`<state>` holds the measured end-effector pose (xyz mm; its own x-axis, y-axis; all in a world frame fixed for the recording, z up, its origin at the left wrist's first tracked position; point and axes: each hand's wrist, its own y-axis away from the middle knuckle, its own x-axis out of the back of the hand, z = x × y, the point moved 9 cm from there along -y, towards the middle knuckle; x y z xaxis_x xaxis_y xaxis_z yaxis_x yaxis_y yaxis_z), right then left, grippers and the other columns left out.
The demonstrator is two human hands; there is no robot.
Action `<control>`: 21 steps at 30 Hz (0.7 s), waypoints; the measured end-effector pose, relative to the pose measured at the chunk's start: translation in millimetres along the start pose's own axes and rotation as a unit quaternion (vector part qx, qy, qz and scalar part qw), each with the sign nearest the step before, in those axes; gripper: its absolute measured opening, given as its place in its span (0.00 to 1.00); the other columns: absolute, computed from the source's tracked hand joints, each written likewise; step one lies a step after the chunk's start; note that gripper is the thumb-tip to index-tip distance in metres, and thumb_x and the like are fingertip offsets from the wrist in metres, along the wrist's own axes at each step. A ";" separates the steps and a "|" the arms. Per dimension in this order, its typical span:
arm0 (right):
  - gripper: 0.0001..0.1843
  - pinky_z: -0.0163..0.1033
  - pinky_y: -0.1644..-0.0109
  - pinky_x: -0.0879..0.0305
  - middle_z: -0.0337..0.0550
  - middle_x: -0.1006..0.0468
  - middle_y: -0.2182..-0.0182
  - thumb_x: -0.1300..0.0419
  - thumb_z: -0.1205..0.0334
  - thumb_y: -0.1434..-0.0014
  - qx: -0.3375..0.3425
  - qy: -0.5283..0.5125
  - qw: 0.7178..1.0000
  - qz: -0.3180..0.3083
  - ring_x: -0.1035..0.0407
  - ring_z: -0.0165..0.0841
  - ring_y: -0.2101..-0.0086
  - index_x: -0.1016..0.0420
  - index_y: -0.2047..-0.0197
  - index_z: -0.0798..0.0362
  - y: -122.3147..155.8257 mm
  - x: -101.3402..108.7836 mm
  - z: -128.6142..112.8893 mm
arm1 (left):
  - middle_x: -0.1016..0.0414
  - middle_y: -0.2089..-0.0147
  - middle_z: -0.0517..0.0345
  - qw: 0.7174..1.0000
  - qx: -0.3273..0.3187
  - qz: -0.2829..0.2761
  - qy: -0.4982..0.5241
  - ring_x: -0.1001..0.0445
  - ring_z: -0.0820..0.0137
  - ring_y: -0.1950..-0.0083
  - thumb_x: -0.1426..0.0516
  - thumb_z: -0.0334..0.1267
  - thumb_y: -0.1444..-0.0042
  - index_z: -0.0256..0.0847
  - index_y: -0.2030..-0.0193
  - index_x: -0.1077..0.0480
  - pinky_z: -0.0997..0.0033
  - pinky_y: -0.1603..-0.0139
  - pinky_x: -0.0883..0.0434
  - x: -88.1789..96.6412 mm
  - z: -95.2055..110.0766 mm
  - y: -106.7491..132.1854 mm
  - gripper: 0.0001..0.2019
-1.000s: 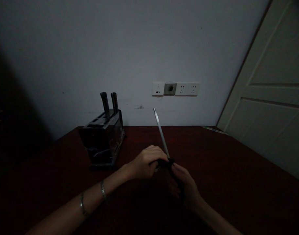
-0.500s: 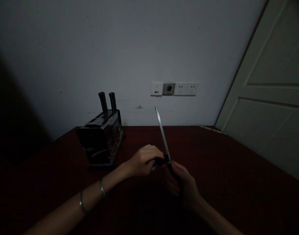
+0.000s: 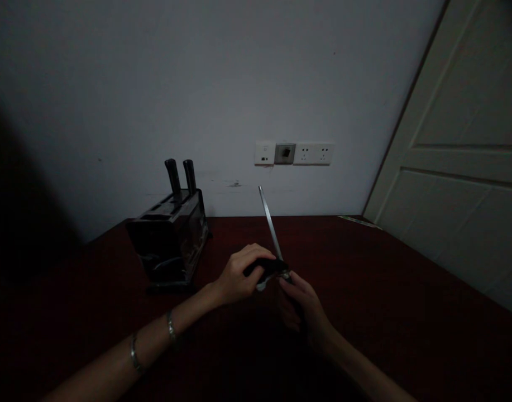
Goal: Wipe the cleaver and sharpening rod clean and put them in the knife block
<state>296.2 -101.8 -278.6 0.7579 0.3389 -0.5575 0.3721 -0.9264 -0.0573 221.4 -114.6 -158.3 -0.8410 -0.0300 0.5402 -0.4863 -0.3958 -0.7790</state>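
"What is set around the hands?"

"On the left, a dark knife block (image 3: 161, 245) is stood on the red-brown bench (image 3: 364, 268), with two black handles (image 3: 172, 177) raised from its slots. Farther off, a row of wall sockets (image 3: 313, 154) is fixed to the pale wall (image 3: 197, 84). On the right, the bench is bordered by a panelled door (image 3: 457, 223), and a thin pale strip (image 3: 358, 221) is seen along the far right edge."

"Is anything blocked from sight?"

"The foot of the metal rod (image 3: 269, 219) is partly covered by a dark piece (image 3: 262, 266), and below that much is lost in shadow. The knife block is left well apart from the rod."

"And how is the rod held?"

"It is held above the bench, near the middle, tilted with its tip far and to the left. It is slim, straight and silvery. Its dark grip is wrapped by the curled right hand (image 3: 304, 301). The dark piece, whitish underneath, is pinched between thumb and fingers of the left hand (image 3: 241, 276), against the rod's foot or just beside it; which cannot be told."
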 end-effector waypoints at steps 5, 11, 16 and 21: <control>0.17 0.24 0.91 0.57 0.25 0.41 0.88 0.40 0.53 0.50 -0.004 -0.004 1.000 -0.004 0.54 0.18 0.91 0.44 0.73 0.51 -1.0 1.2 1.4 | 0.28 0.66 0.56 0.995 0.090 0.038 0.003 0.30 0.73 0.65 0.50 0.29 0.46 0.37 0.62 0.33 0.71 0.64 0.32 10.8 -10.1 -0.7 0.07; 0.16 0.25 0.90 0.55 0.29 0.36 0.86 0.40 0.51 0.50 0.024 0.045 0.998 0.037 0.49 0.19 0.90 0.40 0.72 0.53 -0.1 11.2 -3.5 | 0.29 0.65 0.55 0.996 0.076 0.047 -0.010 0.30 0.72 0.64 0.49 0.31 0.46 0.37 0.63 0.33 0.69 0.62 0.32 21.5 -11.1 -3.4 0.06; 0.18 0.27 0.86 0.47 0.37 0.29 0.78 0.39 0.50 0.51 0.079 0.073 0.991 0.080 0.41 0.22 0.85 0.31 0.65 0.57 2.6 18.1 -19.3 | 0.29 0.65 0.53 0.996 0.068 0.050 -0.019 0.30 0.71 0.63 0.50 0.30 0.46 0.36 0.63 0.33 0.67 0.62 0.32 21.4 -14.7 -2.4 0.06; 0.21 0.29 0.83 0.44 0.33 0.33 0.80 0.39 0.47 0.51 0.049 0.015 0.996 0.070 0.43 0.21 0.85 0.31 0.62 0.55 -3.7 15.3 -9.5 | 0.28 0.64 0.53 0.997 0.059 0.050 -0.027 0.29 0.70 0.62 0.50 0.29 0.46 0.37 0.61 0.33 0.66 0.60 0.32 20.4 -15.9 0.3 0.07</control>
<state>311.5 -91.6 -279.1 0.8145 0.2092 -0.5411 0.2096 -0.9758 -0.0617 200.3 -100.8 -152.6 -0.8685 -0.1220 0.4805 -0.3668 -0.4938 -0.7884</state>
